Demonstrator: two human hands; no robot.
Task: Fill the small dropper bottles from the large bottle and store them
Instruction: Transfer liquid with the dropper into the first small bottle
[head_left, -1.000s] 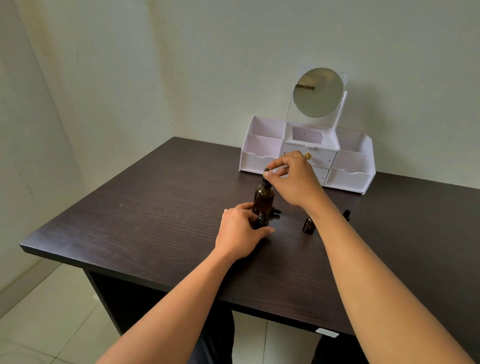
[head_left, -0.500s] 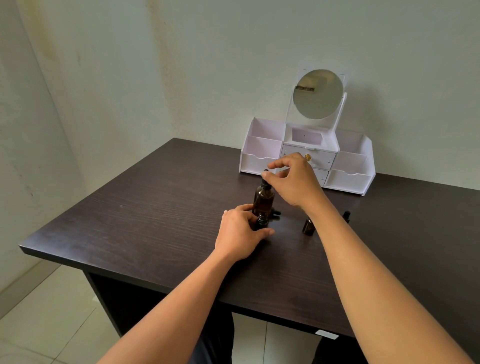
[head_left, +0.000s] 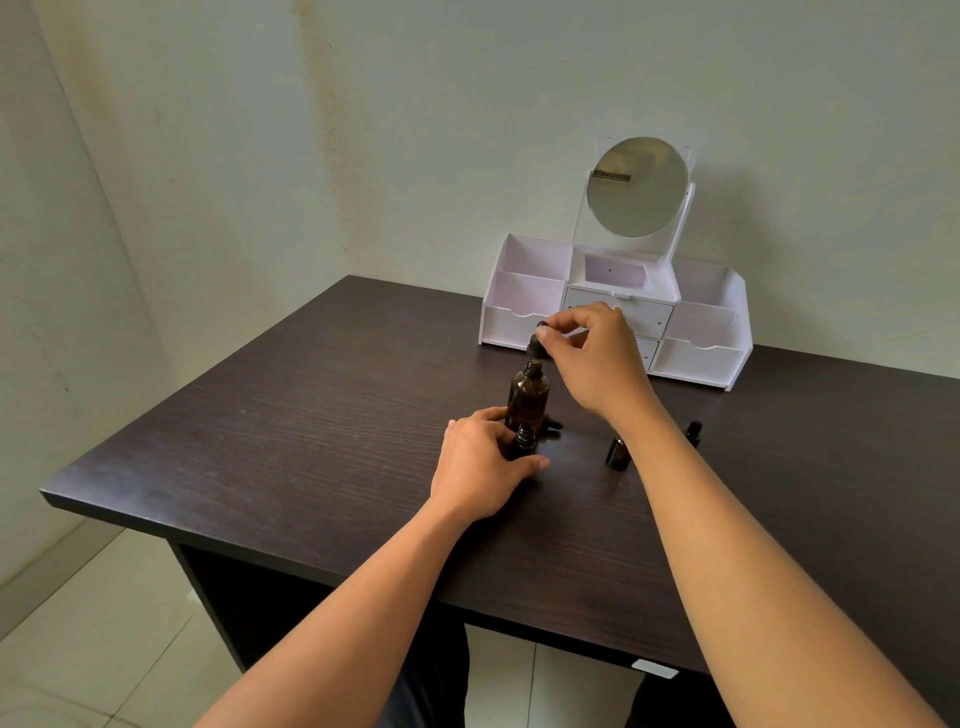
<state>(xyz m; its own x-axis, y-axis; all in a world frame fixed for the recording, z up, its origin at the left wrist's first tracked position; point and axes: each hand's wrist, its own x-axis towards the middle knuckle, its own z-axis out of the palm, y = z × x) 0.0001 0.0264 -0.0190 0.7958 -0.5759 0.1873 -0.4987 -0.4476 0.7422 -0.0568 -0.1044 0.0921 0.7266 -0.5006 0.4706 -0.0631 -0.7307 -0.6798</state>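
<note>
Small dropper bottle (head_left: 524, 441) stands upright near the middle of the dark table (head_left: 260, 441), long axis vertical, neck up, dark amber glass. My left hand (head_left: 483, 462) curls round it. Just behind, the large bottle (head_left: 528, 397) stands upright too, brown, mouth open. My right hand (head_left: 592, 358) pinches a black cap (head_left: 537, 345) just above that neck. Farther back sits a white organiser (head_left: 701, 358).

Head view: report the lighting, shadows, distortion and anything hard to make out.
Head view: soft, even light, faint shadow on the table beneath the left hand. Head view: the wide-angle lens stretches the forearms and tilts the wall corner. Head view: the mirror shows a pale reflection, no harsh glare; the large bottle reads dark against dark wood.
</note>
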